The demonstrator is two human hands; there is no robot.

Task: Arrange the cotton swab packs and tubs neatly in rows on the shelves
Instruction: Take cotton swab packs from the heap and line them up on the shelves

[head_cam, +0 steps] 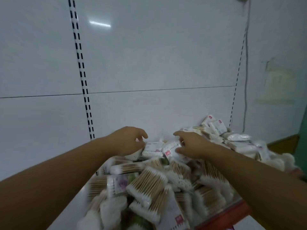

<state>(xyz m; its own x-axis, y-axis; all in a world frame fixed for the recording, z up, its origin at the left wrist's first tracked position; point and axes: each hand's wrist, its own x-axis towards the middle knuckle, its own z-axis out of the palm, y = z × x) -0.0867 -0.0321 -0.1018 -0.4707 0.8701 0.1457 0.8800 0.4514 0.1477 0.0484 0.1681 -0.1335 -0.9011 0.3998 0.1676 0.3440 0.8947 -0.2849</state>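
Tall white metal back panel (149,55) with black-slotted uprights (81,72); below it white shelf (73,211), red strip (224,216) on front edge.

Loose heap of clear cotton swab packs (149,185), wooden sticks and white tips, covers shelf from front edge to back right corner; blurred near front.

Left hand (127,141) at back of heap, fingers curled, tips on white printed pack (152,148); real grip cannot tell.

Right hand (192,145) just beside, thumb and fingers clasping pink-labelled white pack (171,149).
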